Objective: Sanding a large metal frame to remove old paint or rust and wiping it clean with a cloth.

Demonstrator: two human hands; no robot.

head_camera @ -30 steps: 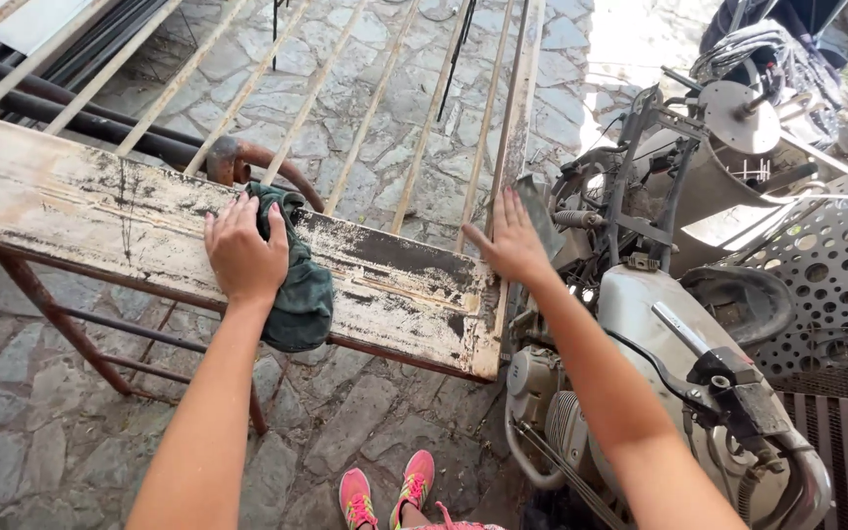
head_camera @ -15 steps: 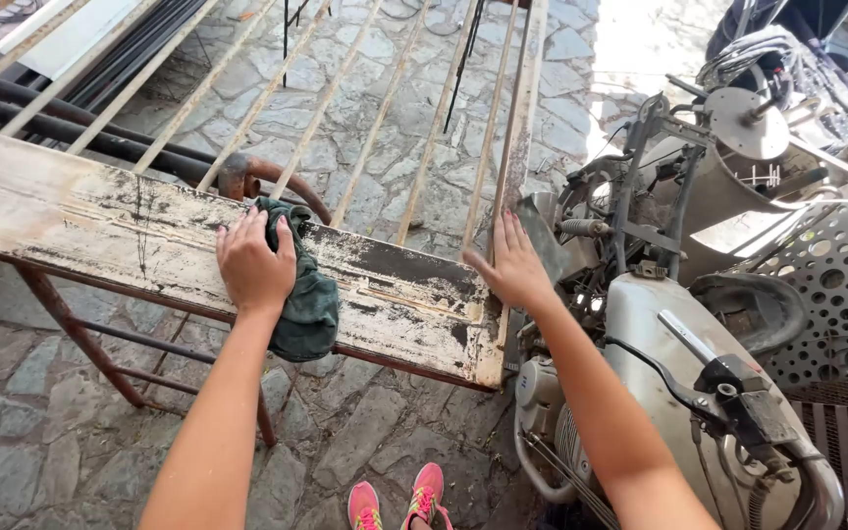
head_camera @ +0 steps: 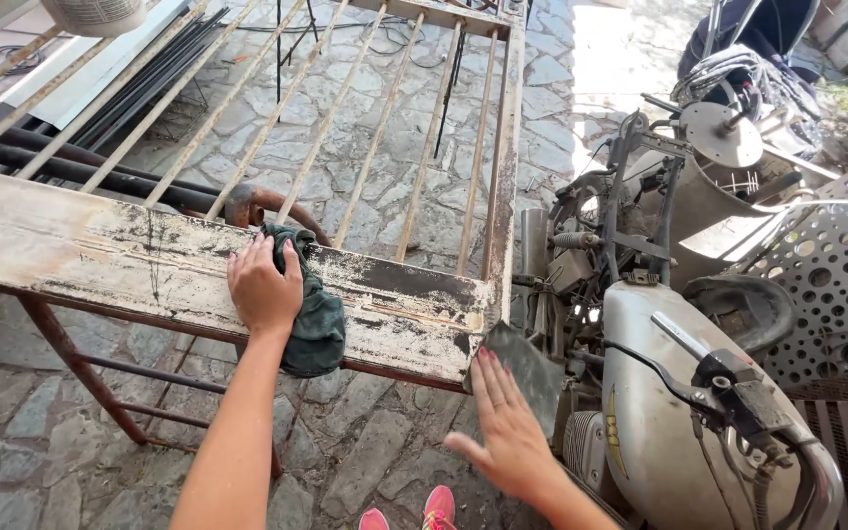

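While the left hand [head_camera: 264, 288] presses a dark green rag [head_camera: 314, 316] flat onto the peeling metal gate rail [head_camera: 130, 260], fingers spread so the cloth stays pinned against the flaky paint, the right hand [head_camera: 510, 440] hovers open and empty off the rail's end, beside a grey sanding sheet [head_camera: 525, 369]. Half the rag droops over the edge, and whether that sheet touches the fingers is tough to tell; the motorcycle [head_camera: 674, 393] behind is cut off.

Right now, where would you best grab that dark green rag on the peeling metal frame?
Probably the loose half of the dark green rag that droops over the near edge of the frame. The left hand presses the rest flat, so come from below and the near side.
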